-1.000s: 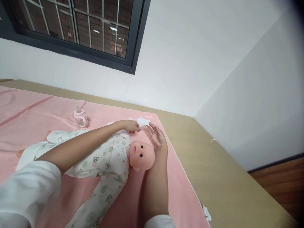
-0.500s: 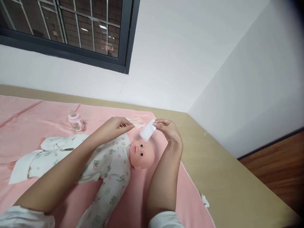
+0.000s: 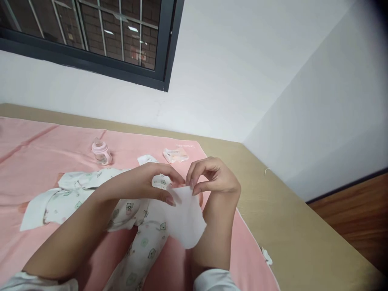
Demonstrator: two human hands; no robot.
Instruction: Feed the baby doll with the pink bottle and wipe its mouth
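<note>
A thin white wipe (image 3: 187, 220), spread out and hanging loosely, covers most of the doll's head. My right hand (image 3: 214, 176) pinches its top edge between thumb and fingers. At the wipe's left side is my left hand (image 3: 156, 182), thumb and fingers apart, the thumb tip lying against the sheet. Beneath my arms the baby doll (image 3: 153, 232) lies on its back in white clothes printed with small animals. Its face is hidden behind the wipe and my hands.
The doll rests on a pink mat (image 3: 169, 268) over a wooden surface (image 3: 273, 226). A pink-topped baby bottle (image 3: 102, 152) stands on the left, and a small clear-and-orange packet (image 3: 176, 154) lies beyond my hands. Walls and a dark-framed window (image 3: 160, 76) rise behind.
The folded wipe has opened into a wider sheet and come nearer to me. My left hand has moved right to the wipe, its fingers spreading. The packet is now fully visible.
</note>
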